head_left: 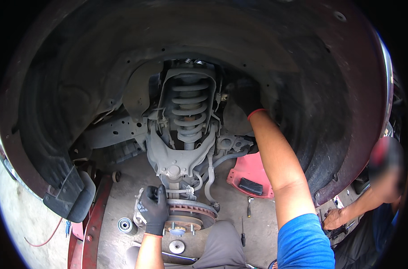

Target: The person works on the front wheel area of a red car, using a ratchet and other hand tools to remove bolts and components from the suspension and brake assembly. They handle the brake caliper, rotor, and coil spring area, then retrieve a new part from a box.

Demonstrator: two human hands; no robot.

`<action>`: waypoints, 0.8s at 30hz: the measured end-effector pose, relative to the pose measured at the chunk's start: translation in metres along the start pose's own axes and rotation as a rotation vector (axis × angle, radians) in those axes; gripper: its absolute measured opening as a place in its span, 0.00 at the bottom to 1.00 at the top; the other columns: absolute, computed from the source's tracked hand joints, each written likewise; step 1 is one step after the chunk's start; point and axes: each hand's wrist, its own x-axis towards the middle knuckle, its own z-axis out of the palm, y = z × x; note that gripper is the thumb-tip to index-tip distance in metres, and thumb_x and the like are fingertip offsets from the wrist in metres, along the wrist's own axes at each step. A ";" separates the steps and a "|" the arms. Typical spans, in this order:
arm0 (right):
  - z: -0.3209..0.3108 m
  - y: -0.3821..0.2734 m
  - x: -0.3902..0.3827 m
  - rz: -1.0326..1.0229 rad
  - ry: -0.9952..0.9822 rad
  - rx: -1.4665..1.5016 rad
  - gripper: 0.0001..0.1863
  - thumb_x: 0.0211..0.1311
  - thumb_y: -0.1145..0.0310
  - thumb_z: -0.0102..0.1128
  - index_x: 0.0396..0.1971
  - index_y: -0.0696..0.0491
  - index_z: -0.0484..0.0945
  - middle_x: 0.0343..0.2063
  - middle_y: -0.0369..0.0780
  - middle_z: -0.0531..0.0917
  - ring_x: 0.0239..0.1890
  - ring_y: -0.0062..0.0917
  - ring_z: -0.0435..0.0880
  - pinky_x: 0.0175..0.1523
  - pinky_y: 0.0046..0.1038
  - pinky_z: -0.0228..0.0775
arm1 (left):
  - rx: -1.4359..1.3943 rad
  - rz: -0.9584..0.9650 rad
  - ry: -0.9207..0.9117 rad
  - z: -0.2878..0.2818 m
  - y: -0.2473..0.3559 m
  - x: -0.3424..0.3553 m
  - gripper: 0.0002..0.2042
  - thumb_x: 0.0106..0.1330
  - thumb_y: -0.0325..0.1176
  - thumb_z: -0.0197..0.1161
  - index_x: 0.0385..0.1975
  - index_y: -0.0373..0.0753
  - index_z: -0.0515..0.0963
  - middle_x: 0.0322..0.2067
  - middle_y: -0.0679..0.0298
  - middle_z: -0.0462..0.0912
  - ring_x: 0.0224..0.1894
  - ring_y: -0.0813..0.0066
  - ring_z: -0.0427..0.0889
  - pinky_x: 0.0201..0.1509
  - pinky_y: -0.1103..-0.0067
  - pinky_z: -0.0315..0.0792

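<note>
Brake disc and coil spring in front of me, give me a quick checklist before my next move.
1. Both hands gloved: ok, left hand and right hand alike.
2. Brake disc uncovered: ok, no wheel over it.
3. Right hand's grip, beside the coil spring: cannot tell, fingers lost in shadow.
4. Red metal frame bearing weight: cannot tell, no contact shows.
5. Tools off the floor: not ok, a screwdriver lies there.
6. Co-worker's hand away from the disc: ok.

The spring (190, 110) is looking like dull, dusty metal. The brake disc (205, 218) is showing rough, rusty metal. The arch lining (311, 94) is looking like matt plastic.
</note>
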 end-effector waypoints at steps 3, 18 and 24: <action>-0.012 0.003 0.006 -0.049 -0.237 0.152 0.10 0.58 0.66 0.59 0.33 0.54 0.86 0.34 0.47 0.87 0.40 0.41 0.87 0.48 0.46 0.78 | 0.021 0.000 0.002 -0.002 0.004 0.000 0.15 0.68 0.37 0.67 0.24 0.34 0.75 0.19 0.57 0.75 0.23 0.67 0.74 0.31 0.70 0.67; -0.106 -0.095 -0.354 0.315 -0.277 0.667 0.13 0.63 0.69 0.67 0.46 0.57 0.83 0.35 0.45 0.86 0.41 0.30 0.87 0.43 0.32 0.77 | -0.111 0.041 -0.078 0.000 -0.019 0.002 0.17 0.70 0.40 0.67 0.28 0.31 0.78 0.20 0.65 0.76 0.24 0.83 0.70 0.28 0.76 0.65; -0.150 -0.140 -0.673 0.959 -1.164 0.286 0.19 0.59 0.53 0.70 0.40 0.54 0.86 0.34 0.49 0.88 0.39 0.43 0.88 0.45 0.41 0.79 | 0.154 0.167 -0.139 -0.005 -0.051 0.004 0.25 0.64 0.18 0.53 0.62 0.39 0.79 0.56 0.45 0.82 0.56 0.57 0.85 0.60 0.72 0.76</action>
